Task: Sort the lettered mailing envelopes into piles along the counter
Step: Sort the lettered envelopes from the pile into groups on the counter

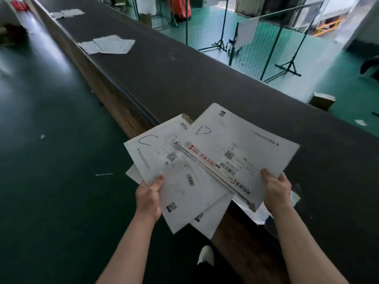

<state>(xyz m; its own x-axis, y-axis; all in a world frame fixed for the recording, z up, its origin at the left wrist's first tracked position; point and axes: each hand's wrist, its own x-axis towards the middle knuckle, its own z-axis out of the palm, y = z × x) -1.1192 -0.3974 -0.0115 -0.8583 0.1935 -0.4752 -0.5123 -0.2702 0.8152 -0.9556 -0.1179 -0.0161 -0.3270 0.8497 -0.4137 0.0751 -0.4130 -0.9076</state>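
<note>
The right hand (275, 190) pinches the near edge of a large white cardboard mailing envelope marked with a hand-drawn D (242, 148), thumb on top and the other fingers hidden beneath it. The left hand (149, 196) grips a fanned stack of white paper envelopes, the top one marked C (164, 167), thumb pressed on the top face and the remaining fingers curled under, out of view. The D envelope overlaps the right side of the stack, and its red-printed flap strip runs diagonally from upper left down toward the right thumb.

Both hands hold their loads in the air at the near end of the long dark grey counter (184, 74), which stretches away up and to the left. Two piles already lie on it: a nearer pile of white envelopes (108, 45) along the counter's left edge, and a farther, smaller pile (67, 13) beyond it (the letters on either cannot be read from here). More white sheets (258, 214) peek out under the right wrist.

The relation that matters is this: the D envelope's long axis lies across the counter's width, its far corner pointing away from the right fingers over the bare counter surface just ahead. The right hand is the nearer one to that open stretch, so laying the D envelope down there looks like the natural next move, while the left hand keeps the stack.
</note>
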